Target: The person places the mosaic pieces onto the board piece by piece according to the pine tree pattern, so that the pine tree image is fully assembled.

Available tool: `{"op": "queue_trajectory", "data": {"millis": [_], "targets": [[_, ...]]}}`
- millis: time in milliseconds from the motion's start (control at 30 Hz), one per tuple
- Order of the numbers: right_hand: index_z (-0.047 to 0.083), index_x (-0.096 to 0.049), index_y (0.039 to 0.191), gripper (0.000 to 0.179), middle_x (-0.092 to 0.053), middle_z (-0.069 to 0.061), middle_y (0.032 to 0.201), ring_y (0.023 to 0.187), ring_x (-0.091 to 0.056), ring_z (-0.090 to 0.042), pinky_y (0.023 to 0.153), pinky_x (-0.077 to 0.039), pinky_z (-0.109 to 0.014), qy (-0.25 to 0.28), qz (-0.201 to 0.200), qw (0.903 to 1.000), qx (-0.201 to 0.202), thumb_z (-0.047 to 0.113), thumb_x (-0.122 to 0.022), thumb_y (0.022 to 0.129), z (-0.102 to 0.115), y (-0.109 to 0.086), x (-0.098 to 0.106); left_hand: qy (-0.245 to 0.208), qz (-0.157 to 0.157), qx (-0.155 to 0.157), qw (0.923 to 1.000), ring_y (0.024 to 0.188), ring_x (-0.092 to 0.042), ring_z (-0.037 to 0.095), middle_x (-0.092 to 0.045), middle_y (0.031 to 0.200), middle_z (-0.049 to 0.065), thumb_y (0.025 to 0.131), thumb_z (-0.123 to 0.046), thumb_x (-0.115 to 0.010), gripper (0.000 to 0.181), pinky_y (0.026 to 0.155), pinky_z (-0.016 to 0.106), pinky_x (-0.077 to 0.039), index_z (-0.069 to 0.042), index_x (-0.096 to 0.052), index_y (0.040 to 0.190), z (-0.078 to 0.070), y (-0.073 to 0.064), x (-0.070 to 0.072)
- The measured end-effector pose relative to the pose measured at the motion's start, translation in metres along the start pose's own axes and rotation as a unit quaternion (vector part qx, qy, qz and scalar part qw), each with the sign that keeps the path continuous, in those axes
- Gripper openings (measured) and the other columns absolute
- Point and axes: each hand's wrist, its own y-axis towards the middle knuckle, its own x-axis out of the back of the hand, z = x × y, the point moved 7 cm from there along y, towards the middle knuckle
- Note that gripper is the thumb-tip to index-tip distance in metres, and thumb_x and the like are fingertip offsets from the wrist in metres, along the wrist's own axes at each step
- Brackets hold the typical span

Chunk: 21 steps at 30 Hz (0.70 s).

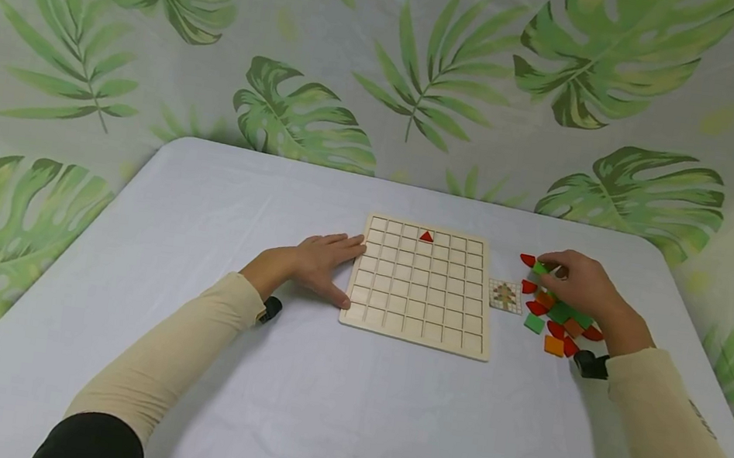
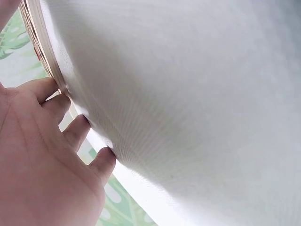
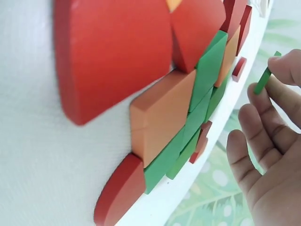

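Note:
A wooden grid board [image 1: 423,284] lies on the table, with one red triangle [image 1: 426,236] in its top row. My left hand [image 1: 322,263] rests at the board's left edge, thumb and fingers spread along it. In the left wrist view the fingertips [image 2: 107,157] touch the white cloth beside the board's edge. Over at the pile of pieces, my right hand [image 1: 581,284] pinches a green tile [image 3: 267,75] between thumb and finger, lifted off the table. Below it lie green, orange [image 3: 162,115] and red pieces [image 3: 117,56], several of each colour.
A small pattern card [image 1: 505,296] with a tree-like figure lies between the board and the pile. The white table [image 1: 314,402] ends at the back against a leaf-print cloth [image 1: 312,119]. Each wrist wears a small black camera [image 1: 590,364].

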Motion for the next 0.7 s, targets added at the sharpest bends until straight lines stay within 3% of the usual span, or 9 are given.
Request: {"op": "queue_trajectory", "data": {"millis": [700], "targets": [[-0.003,-0.062,0.13,0.04,-0.063,-0.025,0.124,0.103,-0.055,-0.035,0.082,-0.052,-0.046,-0.004,0.004,0.9999,0.014,0.018,-0.062,0.095,0.025,0.007,0.007,-0.01,-0.013,-0.002,0.9999,0.157,-0.011,0.029,-0.007,0.17,0.001,0.08,-0.057,-0.074,0.105,0.124,0.056,-0.017,-0.018,-0.018,0.16,-0.001,0.0,0.001]]}}
